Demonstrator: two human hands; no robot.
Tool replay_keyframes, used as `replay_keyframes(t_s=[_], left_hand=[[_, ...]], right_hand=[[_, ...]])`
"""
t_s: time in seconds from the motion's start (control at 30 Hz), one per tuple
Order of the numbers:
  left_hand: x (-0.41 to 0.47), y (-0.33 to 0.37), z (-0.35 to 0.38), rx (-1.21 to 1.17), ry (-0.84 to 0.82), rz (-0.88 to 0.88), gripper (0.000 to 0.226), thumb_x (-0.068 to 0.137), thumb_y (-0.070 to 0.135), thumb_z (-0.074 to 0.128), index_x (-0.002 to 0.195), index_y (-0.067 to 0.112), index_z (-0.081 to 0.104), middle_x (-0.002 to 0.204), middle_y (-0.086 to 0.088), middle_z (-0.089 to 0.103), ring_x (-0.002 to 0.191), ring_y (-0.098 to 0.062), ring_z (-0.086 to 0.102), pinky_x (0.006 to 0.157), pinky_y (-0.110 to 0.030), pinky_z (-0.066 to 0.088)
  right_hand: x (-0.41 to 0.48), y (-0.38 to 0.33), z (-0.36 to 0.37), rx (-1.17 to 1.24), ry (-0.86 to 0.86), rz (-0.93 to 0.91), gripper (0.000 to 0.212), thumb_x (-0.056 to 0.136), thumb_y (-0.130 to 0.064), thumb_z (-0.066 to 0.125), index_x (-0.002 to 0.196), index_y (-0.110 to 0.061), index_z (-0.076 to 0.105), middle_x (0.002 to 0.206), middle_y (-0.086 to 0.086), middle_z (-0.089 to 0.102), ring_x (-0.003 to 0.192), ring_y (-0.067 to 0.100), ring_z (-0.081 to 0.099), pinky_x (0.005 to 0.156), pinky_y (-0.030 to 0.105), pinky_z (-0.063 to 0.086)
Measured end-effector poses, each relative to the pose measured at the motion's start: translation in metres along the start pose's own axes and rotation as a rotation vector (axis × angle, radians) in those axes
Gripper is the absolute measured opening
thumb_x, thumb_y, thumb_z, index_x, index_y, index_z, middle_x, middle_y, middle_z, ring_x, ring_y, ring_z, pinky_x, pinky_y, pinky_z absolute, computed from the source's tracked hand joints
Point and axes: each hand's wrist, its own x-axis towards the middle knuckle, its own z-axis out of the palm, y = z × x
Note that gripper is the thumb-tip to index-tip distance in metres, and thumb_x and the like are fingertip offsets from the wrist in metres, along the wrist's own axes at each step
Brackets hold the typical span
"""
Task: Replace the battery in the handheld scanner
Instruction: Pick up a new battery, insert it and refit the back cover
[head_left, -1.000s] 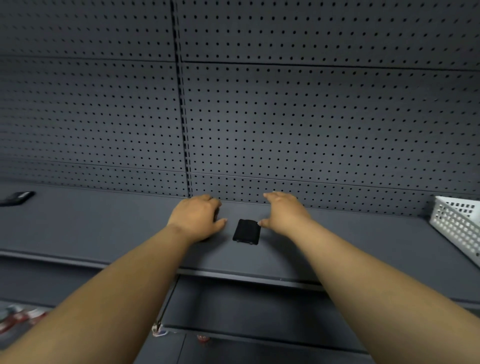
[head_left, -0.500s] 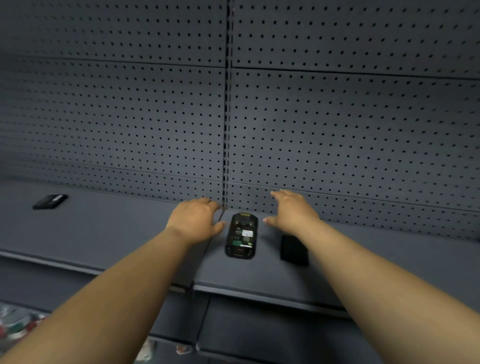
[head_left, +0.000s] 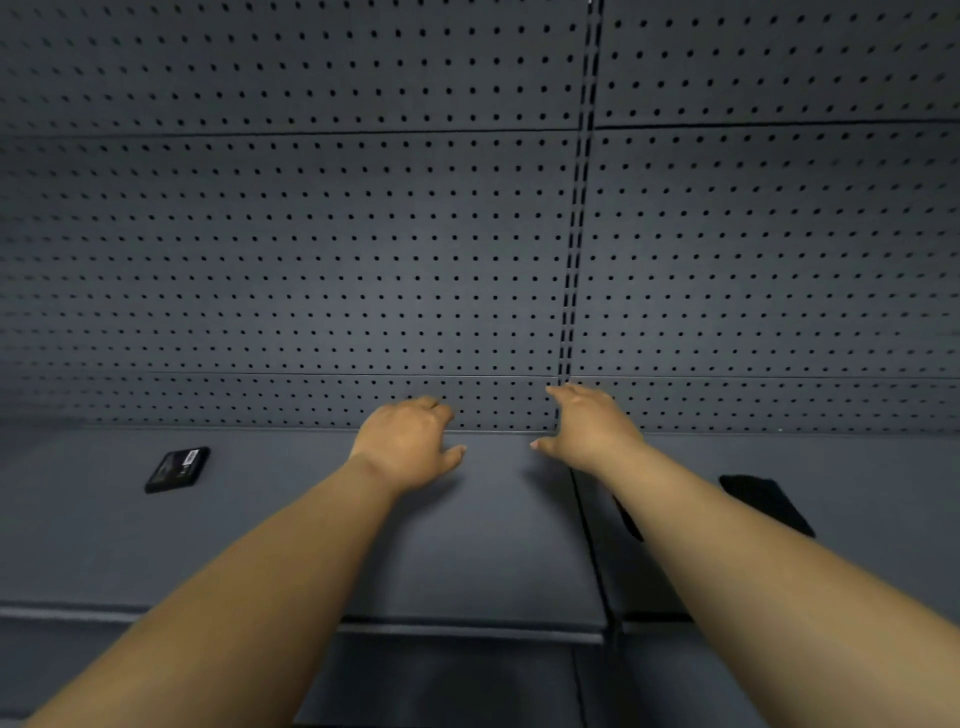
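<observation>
A black battery (head_left: 176, 469) with a white label lies flat on the grey shelf (head_left: 493, 545), far to the left. My left hand (head_left: 408, 447) hovers palm down over the shelf's middle, holding nothing, about a forearm's length right of the battery. My right hand (head_left: 592, 428) is beside it near the back wall, fingers spread, empty. A flat black cover (head_left: 766, 504) lies on the shelf to the right of my right forearm. A dark sliver of the scanner (head_left: 626, 514) shows at the forearm's left edge; the rest is hidden under the arm.
A grey pegboard wall (head_left: 363, 234) rises straight behind the shelf, with a slotted upright (head_left: 576, 234) at a seam between two shelf boards. The shelf's front edge (head_left: 467, 629) runs below my forearms, with a lower level beneath.
The view has swung left: the battery has come nearer, the scanner that lay between my hands is now under my right forearm, and the cover is further right. Both hands stay empty.
</observation>
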Motion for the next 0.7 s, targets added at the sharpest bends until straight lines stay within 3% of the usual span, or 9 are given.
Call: replay_keyframes(t_s=[0.7], left_hand=[[-0.040, -0.020, 0.005, -0.030, -0.006, -0.091, 0.053, 0.087, 0.050, 0.045, 0.128, 0.017, 0.048, 0.128, -0.005, 0.055, 0.116, -0.025, 0.051, 0.098, -0.038, 0.040]], right_hand=[[-0.017, -0.028, 0.011, -0.007, -0.002, -0.082, 0.082, 0.082, -0.042, 0.064, 0.148, -0.023, 0.020, 0.159, 0.002, 0.017, 0.146, 0.025, 0.015, 0.118, 0.037, 0.016]])
